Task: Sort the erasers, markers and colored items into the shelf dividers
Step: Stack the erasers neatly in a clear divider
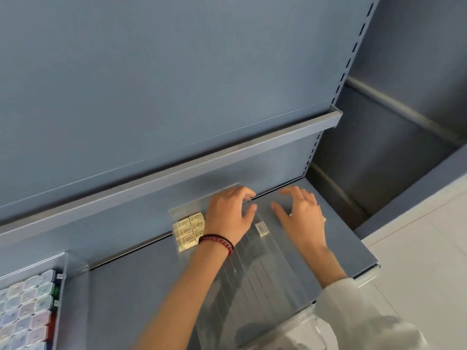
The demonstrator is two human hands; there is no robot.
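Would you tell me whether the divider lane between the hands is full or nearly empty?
Nearly empty: only one eraser lies there; the other erasers sit grouped further left.

Matt painted metal shelf, clear glossy plastic divider tray, paper-sleeved erasers, translucent plastic cases at left, beaded bracelet, soft white cloth sleeve.

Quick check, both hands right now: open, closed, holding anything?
Left hand: fingers curled at the clear divider; whether it grips cannot be told.
Right hand: open, fingers spread, holding nothing.
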